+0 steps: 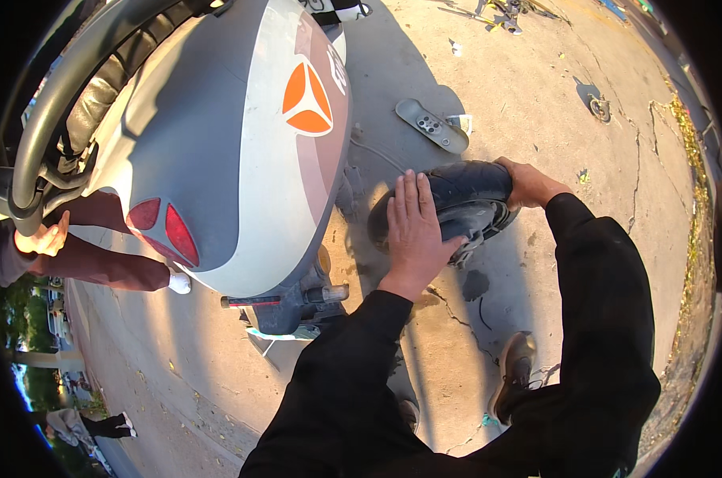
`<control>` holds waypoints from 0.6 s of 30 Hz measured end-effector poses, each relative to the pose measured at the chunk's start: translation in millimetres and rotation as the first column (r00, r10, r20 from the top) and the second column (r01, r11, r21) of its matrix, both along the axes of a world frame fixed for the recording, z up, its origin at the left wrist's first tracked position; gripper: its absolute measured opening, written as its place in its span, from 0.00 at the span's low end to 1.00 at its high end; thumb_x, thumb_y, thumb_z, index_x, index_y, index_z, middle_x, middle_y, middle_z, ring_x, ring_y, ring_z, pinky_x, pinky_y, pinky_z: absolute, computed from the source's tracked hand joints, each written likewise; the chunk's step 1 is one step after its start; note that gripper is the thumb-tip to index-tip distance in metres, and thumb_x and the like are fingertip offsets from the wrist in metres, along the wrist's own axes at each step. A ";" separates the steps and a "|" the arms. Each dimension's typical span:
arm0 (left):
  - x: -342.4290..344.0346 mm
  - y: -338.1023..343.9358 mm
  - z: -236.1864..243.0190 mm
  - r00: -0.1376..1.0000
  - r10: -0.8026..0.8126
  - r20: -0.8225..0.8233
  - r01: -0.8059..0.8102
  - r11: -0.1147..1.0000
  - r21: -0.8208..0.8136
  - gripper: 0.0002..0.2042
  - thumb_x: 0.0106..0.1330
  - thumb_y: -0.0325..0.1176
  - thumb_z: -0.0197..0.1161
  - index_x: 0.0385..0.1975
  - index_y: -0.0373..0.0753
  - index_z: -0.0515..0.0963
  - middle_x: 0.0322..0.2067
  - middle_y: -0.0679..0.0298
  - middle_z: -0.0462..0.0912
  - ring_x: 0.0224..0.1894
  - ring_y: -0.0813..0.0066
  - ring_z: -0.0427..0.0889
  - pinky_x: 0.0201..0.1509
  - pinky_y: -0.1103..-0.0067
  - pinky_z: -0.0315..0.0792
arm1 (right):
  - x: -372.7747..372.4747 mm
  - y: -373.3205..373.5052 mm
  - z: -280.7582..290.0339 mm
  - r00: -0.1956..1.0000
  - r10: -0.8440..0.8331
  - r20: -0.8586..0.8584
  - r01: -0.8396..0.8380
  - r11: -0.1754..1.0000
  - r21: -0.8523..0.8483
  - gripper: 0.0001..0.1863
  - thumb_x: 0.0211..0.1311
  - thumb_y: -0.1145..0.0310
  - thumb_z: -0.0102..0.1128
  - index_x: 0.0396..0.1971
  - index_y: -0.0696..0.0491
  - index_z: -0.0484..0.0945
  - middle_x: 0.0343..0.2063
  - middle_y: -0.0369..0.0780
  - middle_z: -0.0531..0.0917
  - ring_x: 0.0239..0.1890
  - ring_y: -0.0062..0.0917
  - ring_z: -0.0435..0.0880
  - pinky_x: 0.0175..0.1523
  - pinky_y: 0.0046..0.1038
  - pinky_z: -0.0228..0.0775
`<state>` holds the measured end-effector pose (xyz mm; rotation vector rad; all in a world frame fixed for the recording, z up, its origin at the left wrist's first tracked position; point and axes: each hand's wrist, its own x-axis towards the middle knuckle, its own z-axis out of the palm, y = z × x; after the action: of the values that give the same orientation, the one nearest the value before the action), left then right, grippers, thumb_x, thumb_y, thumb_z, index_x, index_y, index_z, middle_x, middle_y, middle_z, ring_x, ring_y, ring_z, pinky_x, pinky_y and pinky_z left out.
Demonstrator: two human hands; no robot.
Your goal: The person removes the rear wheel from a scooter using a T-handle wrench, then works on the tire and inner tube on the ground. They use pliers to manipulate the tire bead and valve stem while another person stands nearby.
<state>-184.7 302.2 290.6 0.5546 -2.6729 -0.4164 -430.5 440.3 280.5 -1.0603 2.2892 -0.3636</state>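
Note:
A black tire on a wheel (448, 182) stands tilted on the pavement beside the rear of a grey and white scooter (269, 183) with an orange emblem. My left hand (416, 231) lies flat on the tire, fingers stretched out, its thumb over the hub. My right hand (524, 183) grips the tire at its far right side. Just beyond the wheel, a metal plate with holes (408, 111) lies on the ground, and a pale hose or rod (373, 149) runs near it.
Another person's hand (46, 237) is at the scooter's rail (46, 119). Another person (90, 426) is at the lower left. Yellow-black items (504, 16) and a small metal object (600, 107) lie on the cracked pavement (616, 279). My shoe (514, 366) is below the wheel.

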 end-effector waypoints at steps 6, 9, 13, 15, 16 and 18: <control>-46.0 -41.4 10.5 0.989 0.018 0.144 -0.033 0.995 0.099 0.42 0.44 0.49 0.84 0.57 0.34 0.72 0.59 0.52 0.71 0.63 0.52 0.69 0.63 0.64 0.70 | -3.1 -6.3 7.2 0.973 -0.011 0.232 0.038 0.993 -0.111 0.45 0.35 0.76 0.78 0.62 0.52 0.70 0.47 0.50 0.85 0.53 0.44 0.83 0.57 0.37 0.75; -58.2 -36.8 12.2 0.997 0.004 0.083 -0.009 0.998 0.060 0.41 0.43 0.49 0.84 0.56 0.34 0.73 0.54 0.51 0.76 0.60 0.52 0.75 0.60 0.63 0.73 | -28.8 -10.5 11.9 0.975 0.128 0.180 -0.128 0.992 -0.013 0.50 0.35 0.72 0.83 0.65 0.52 0.66 0.51 0.50 0.83 0.56 0.43 0.82 0.60 0.37 0.74; -67.6 -36.0 7.7 0.983 0.133 0.124 -0.147 0.983 0.113 0.41 0.43 0.49 0.85 0.54 0.32 0.73 0.43 0.51 0.84 0.48 0.49 0.84 0.54 0.65 0.77 | -58.0 -27.5 7.5 0.848 0.464 0.255 -0.400 0.877 -0.268 0.60 0.38 0.63 0.87 0.71 0.57 0.55 0.57 0.53 0.78 0.60 0.45 0.79 0.67 0.37 0.70; -68.4 -40.7 5.0 0.976 0.165 0.142 -0.183 0.974 0.129 0.42 0.42 0.50 0.85 0.55 0.32 0.74 0.47 0.50 0.83 0.51 0.52 0.84 0.55 0.66 0.76 | -64.6 -46.9 2.8 0.837 0.508 0.203 -0.448 0.849 -0.280 0.54 0.41 0.58 0.85 0.67 0.58 0.62 0.53 0.53 0.81 0.57 0.46 0.81 0.64 0.37 0.72; -67.6 -42.6 4.3 0.975 0.185 0.123 -0.198 0.975 0.105 0.43 0.42 0.50 0.85 0.56 0.32 0.74 0.48 0.50 0.84 0.52 0.53 0.84 0.56 0.67 0.76 | -66.7 -60.9 1.1 0.819 0.533 0.211 -0.471 0.836 -0.280 0.51 0.42 0.57 0.85 0.66 0.58 0.65 0.51 0.53 0.82 0.56 0.45 0.82 0.62 0.37 0.74; -65.9 -44.0 4.9 0.947 0.276 0.164 -0.301 0.941 0.152 0.43 0.43 0.49 0.85 0.57 0.32 0.73 0.49 0.49 0.83 0.53 0.54 0.84 0.56 0.67 0.76 | -72.7 -88.6 -0.1 0.764 0.628 0.149 -0.574 0.767 -0.288 0.47 0.42 0.56 0.84 0.62 0.60 0.69 0.49 0.53 0.83 0.54 0.44 0.84 0.59 0.37 0.75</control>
<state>-250.6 258.3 295.5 1.0512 -2.6410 -0.5463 -503.3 351.7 280.4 -1.7026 1.5942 -0.4555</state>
